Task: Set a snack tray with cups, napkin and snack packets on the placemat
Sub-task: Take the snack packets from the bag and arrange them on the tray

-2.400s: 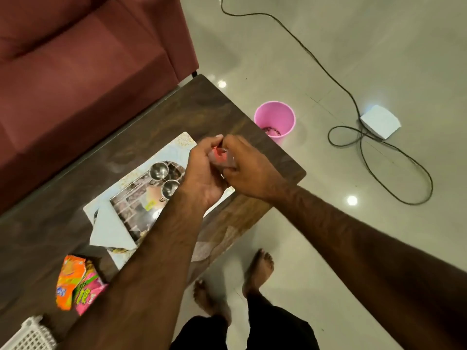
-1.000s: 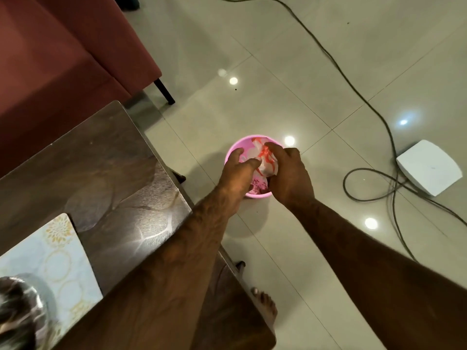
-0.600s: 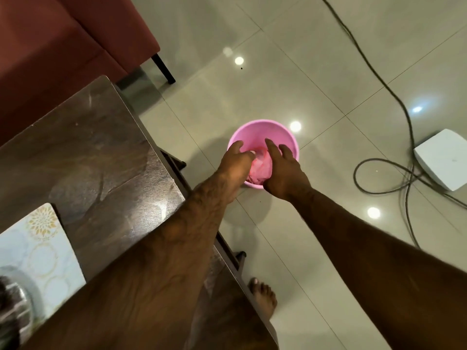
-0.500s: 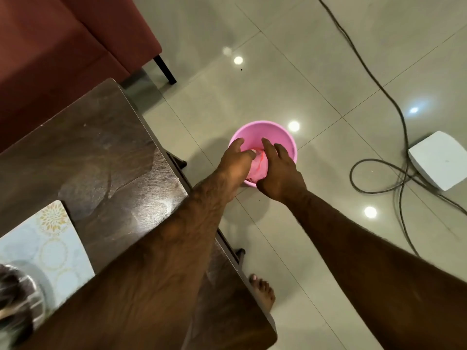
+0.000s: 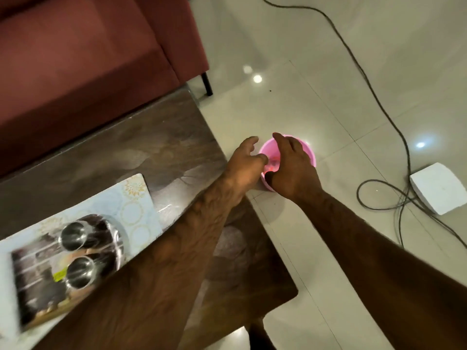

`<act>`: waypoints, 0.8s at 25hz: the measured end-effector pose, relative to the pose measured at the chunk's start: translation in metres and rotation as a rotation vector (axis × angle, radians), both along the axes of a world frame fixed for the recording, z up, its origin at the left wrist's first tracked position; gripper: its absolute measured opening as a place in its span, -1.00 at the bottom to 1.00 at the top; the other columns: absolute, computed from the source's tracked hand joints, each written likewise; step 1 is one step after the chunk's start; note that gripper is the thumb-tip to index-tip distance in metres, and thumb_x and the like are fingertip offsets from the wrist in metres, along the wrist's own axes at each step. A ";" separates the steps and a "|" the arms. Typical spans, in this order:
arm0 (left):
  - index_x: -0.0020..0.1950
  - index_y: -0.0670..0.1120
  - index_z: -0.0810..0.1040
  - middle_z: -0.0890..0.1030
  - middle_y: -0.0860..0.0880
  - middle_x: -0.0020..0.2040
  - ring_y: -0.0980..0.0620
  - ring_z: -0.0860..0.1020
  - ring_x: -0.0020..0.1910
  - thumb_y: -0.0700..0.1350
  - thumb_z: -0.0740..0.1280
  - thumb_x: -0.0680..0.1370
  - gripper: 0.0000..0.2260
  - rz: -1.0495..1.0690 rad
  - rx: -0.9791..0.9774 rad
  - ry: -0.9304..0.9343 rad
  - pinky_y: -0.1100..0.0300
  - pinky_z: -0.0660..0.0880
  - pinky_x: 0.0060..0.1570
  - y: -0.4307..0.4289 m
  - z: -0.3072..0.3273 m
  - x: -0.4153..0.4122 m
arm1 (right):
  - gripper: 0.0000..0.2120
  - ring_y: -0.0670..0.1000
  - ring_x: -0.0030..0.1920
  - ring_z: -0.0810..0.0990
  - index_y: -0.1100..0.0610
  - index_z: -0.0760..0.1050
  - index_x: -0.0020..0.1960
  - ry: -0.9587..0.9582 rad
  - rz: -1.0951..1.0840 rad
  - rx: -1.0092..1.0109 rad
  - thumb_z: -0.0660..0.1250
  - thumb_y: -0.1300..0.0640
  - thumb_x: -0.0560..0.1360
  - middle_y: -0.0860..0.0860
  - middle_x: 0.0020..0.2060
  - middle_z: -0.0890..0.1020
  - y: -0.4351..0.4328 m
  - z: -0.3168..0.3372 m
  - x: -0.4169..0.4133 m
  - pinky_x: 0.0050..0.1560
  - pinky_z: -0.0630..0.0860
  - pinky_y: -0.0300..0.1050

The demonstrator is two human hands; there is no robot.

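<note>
My left hand (image 5: 243, 161) and my right hand (image 5: 290, 165) hover over a pink bin (image 5: 309, 154) on the floor, fingers spread and holding nothing. A red-and-white wrapper (image 5: 272, 165) lies inside the bin between the hands. At the lower left, a pale patterned placemat (image 5: 137, 205) lies on the dark wooden table (image 5: 161, 150). On it sits a dark tray (image 5: 32, 289) carrying two steel cups (image 5: 72, 238) (image 5: 80, 271). My left forearm hides the tray's right part.
A maroon sofa (image 5: 75, 59) stands behind the table. A black cable (image 5: 374, 97) runs across the tiled floor to a white box (image 5: 441, 190) at the right. The table's right edge is beside the bin.
The hands carried a wrapper from above the tray to the pink bin, let it go inside and spread their fingers. The view swung back left, showing the tray and cups again.
</note>
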State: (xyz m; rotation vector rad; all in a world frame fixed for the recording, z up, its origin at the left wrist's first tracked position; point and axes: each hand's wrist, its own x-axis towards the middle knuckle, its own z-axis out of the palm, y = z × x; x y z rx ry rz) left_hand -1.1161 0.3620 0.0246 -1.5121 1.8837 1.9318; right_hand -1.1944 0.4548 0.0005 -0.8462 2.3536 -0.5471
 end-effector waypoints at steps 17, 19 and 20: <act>0.49 -0.05 0.41 0.52 -0.06 0.42 -0.03 0.52 0.33 -0.23 0.30 0.56 -0.52 0.394 -0.257 0.063 0.15 0.48 0.29 -0.091 0.108 0.488 | -0.31 0.13 0.52 0.41 -0.03 0.36 0.57 0.072 0.593 -0.042 0.45 0.08 0.47 0.00 0.53 0.43 -0.146 0.125 0.442 0.47 0.42 0.17; 0.49 -0.05 0.42 0.52 -0.07 0.41 -0.03 0.52 0.32 -0.24 0.31 0.55 -0.51 0.479 -0.242 0.038 0.22 0.47 0.21 -0.098 0.100 0.557 | -0.30 0.12 0.54 0.39 0.00 0.36 0.58 0.049 0.684 -0.046 0.46 0.09 0.46 0.03 0.54 0.44 -0.159 0.116 0.508 0.48 0.42 0.16; 0.47 -0.05 0.44 0.53 -0.06 0.39 -0.02 0.52 0.29 -0.24 0.32 0.53 -0.51 0.514 -0.242 0.023 0.27 0.44 0.13 -0.100 0.095 0.586 | -0.29 0.13 0.54 0.38 0.00 0.35 0.58 0.027 0.733 -0.042 0.46 0.09 0.45 0.04 0.53 0.45 -0.164 0.111 0.535 0.48 0.42 0.16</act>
